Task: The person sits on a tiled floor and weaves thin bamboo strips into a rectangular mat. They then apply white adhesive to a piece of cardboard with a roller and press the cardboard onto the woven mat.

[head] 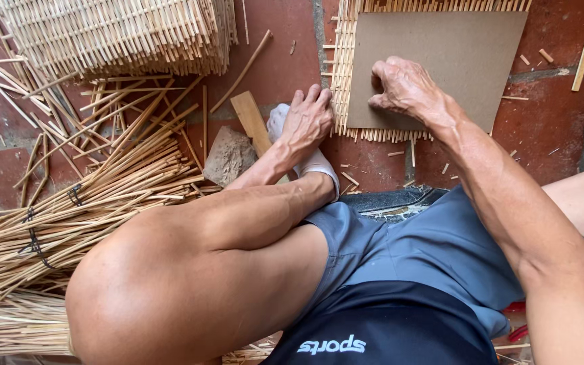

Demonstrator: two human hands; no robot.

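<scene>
On one cardboard sheet, two hands: right hand, left hand

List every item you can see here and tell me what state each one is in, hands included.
left hand: knuckles up, resting at the mat's left edge
right hand: pressing down on the cardboard
cardboard sheet: flat on the mat
woven stick mat: on the floor, mostly covered
stack of woven mats: piled
bundle of sticks: tied with dark bands
wooden slat: lying loose
stone: on the brick floor
</scene>
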